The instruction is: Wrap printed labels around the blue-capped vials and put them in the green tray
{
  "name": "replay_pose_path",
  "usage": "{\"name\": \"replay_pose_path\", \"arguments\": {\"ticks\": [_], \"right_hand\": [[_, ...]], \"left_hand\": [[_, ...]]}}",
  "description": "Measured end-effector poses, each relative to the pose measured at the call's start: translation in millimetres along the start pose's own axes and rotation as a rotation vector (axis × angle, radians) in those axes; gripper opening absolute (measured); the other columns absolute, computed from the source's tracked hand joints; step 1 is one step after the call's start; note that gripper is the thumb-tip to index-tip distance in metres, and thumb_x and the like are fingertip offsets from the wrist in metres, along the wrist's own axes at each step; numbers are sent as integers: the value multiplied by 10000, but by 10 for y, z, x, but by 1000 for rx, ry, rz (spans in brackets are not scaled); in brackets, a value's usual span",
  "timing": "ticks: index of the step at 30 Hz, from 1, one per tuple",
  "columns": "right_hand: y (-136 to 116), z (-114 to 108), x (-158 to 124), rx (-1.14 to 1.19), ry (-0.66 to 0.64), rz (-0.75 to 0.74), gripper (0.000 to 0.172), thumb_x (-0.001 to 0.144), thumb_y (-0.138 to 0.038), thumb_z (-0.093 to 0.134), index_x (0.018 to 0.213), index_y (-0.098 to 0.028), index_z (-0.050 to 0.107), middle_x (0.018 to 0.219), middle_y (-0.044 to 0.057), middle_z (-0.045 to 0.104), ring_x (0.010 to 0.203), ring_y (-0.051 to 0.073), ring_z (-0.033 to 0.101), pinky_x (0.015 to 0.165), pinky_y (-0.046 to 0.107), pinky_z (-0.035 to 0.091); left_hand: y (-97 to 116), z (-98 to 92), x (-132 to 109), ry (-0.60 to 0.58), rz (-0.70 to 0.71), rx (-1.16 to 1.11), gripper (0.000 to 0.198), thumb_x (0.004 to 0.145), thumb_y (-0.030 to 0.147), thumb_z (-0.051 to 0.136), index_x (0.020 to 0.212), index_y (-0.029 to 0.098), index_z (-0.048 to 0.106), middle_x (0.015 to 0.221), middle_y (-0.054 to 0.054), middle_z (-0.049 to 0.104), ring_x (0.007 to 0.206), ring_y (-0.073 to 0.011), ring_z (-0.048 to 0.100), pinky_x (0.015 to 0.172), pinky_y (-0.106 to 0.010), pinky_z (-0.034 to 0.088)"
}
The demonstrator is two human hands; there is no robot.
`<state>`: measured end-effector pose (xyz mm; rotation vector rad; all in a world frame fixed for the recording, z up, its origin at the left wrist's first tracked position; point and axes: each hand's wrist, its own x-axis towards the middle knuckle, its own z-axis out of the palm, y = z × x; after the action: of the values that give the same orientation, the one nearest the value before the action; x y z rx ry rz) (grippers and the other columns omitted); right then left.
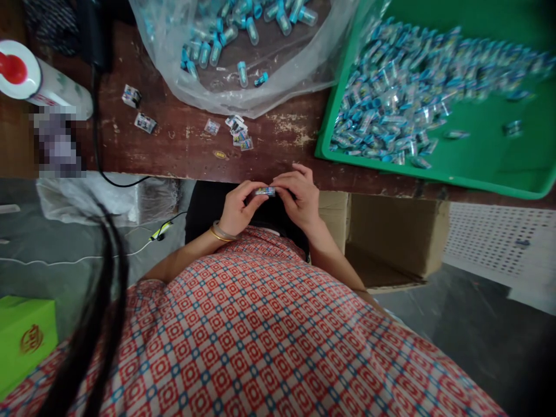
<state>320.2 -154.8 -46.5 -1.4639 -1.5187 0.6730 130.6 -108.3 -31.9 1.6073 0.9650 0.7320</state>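
Just off the table's front edge, a small labelled tube [264, 190] lies sideways between my two hands. My left hand [238, 207] pinches its left part between thumb and fingers. At the tube's other end, the thumb and forefinger of my right hand [302, 197] are closed on it, while the other fingers are raised. Beyond my hands, a few small printed labels [237, 123] are scattered on the table. Further back, several clear tubes with blue caps [242, 74] lie in an open plastic bag [182, 90].
A green tray [486, 182] at the right holds a heap of labelled tubes [391, 110]. Small label stacks [145, 122] and a white bottle with a red top [65, 87] are at the left. Below the table stands an open cardboard box [391, 231]. A black cable [99, 150] hangs over the edge.
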Motion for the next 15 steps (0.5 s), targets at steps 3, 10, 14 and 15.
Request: {"name": "replay_pose_path", "arguments": {"ticks": [3,10,14,15], "right_hand": [[-15,39,-21,-14,36,-16,129,993,-331,631,952,-319,753,945,-34,805,947,207,739,1210,547,395],[-79,98,-63,118,158,81,102,1004,-334,647,961,-289,728,986,-11,800,1003,201,740,1143,503,466],[-84,149,-94,237,75,132,60,950,-347,734,961,-291,755,1119,14,788,1088,218,719,1051,470,517],[-80,164,-102,251,83,145,54,942,-340,745,964,-293,760,1134,15,784,1092,217,716,1047,468,519]], "left_hand": [[-19,1,2,10,23,20,455,978,620,615,1011,188,754,904,-59,728,768,-155,608,739,-287,479],[-65,-8,12,76,17,102,484,964,651,617,1054,195,752,919,-60,739,772,-154,630,747,-289,509],[-78,-12,13,85,27,102,484,939,648,658,1085,199,765,945,-72,743,817,-176,656,780,-314,535],[-79,-13,11,82,34,98,483,938,640,664,1105,198,767,961,-77,746,835,-181,663,792,-320,540]]}}
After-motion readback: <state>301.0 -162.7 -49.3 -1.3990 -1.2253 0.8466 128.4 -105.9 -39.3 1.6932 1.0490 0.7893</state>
